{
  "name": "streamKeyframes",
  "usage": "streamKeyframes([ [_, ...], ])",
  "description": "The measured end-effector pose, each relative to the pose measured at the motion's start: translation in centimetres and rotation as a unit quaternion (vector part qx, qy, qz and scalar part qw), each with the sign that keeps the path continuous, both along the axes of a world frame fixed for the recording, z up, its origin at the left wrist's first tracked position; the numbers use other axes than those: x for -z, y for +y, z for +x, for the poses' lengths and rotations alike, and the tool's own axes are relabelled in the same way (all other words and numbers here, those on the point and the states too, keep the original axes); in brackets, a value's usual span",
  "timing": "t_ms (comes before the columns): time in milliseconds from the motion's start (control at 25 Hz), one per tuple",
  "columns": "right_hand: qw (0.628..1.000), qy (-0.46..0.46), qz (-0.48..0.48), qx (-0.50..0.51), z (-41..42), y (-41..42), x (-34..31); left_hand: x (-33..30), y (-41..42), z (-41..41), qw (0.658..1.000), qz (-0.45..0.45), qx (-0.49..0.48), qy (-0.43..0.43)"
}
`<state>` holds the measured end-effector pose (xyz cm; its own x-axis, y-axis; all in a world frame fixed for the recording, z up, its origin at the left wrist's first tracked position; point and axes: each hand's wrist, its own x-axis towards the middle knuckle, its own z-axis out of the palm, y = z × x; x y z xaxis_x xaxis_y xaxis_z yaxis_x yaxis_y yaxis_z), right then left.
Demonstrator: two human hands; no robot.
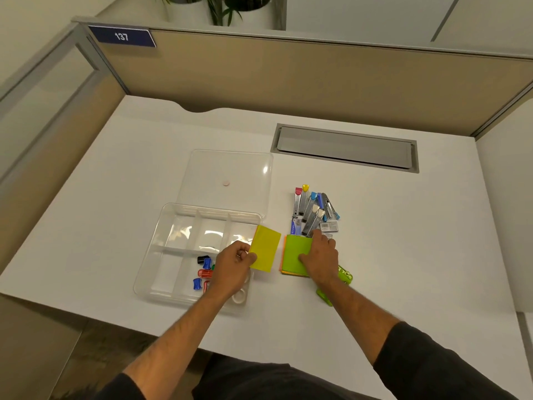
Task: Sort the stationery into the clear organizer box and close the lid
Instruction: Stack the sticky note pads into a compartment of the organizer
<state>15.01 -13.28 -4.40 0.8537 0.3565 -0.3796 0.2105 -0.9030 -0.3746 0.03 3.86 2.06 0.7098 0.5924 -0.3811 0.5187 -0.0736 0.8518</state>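
The clear organizer box (173, 226) lies open on the white desk, its lid (230, 168) flat behind it. Several small coloured sharpeners (203, 271) sit in a front compartment, and a white tape roll (239, 297) shows at the front right corner. My left hand (232, 267) grips a yellow sticky-note pad (265, 248) over the box's right edge. My right hand (320, 258) presses on a green and orange stack of sticky notes (294, 255) right of the box, fingers spread. Beyond it lies a pile of staplers and staple boxes (314, 210).
A green plastic item (343, 277) lies partly under my right wrist. A metal cable hatch (344, 147) is set into the desk at the back right. Beige partition walls (288, 76) close off the desk at the back and sides.
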Motion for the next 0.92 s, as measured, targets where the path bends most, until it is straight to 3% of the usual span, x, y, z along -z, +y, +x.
streamKeyframes([
  [200,0.993,0.047,0.09,0.063,0.4,-0.1,-0.4,0.2,0.5,0.2,1.0,0.006,-0.006,-0.007],
  [560,0.968,0.055,0.232,0.076,0.9,-1.4,-4.9,0.2,0.6,-0.2,0.999,0.046,-0.012,-0.014],
  [800,0.912,0.15,0.366,0.112,-1.1,0.8,-7.9,-0.1,1.6,-1.1,0.997,0.044,0.002,-0.057],
  [920,0.897,0.195,0.385,0.096,-2.6,2.6,-8.7,-0.4,2.2,-1.7,0.996,0.044,0.035,-0.07],
])
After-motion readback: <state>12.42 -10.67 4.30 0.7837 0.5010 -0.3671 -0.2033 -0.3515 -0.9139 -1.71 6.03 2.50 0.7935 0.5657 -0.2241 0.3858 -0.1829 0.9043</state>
